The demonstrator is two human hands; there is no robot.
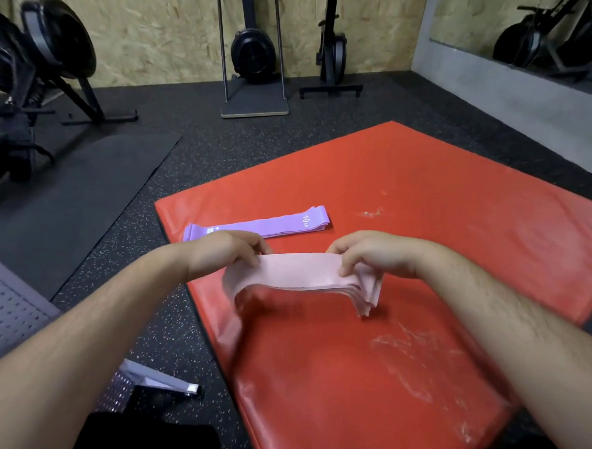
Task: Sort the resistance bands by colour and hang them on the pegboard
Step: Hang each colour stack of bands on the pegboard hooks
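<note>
A stack of pink resistance bands (300, 270) hangs a little above the red mat (406, 191), held at both ends. My left hand (224, 250) pinches its left end and my right hand (368, 255) grips its right end, where the layered edges droop down. A flat stack of purple bands (263, 224) marked 10 LB lies on the mat just beyond my hands. The grey pegboard (7, 311) lies at the left edge, partly behind my left forearm.
Black speckled rubber floor surrounds the mat, with a black exercise mat (80, 187) at the left. Fan-wheel exercise machines (251, 51) stand along the wooden back wall. A mirror (516, 13) runs along the right wall.
</note>
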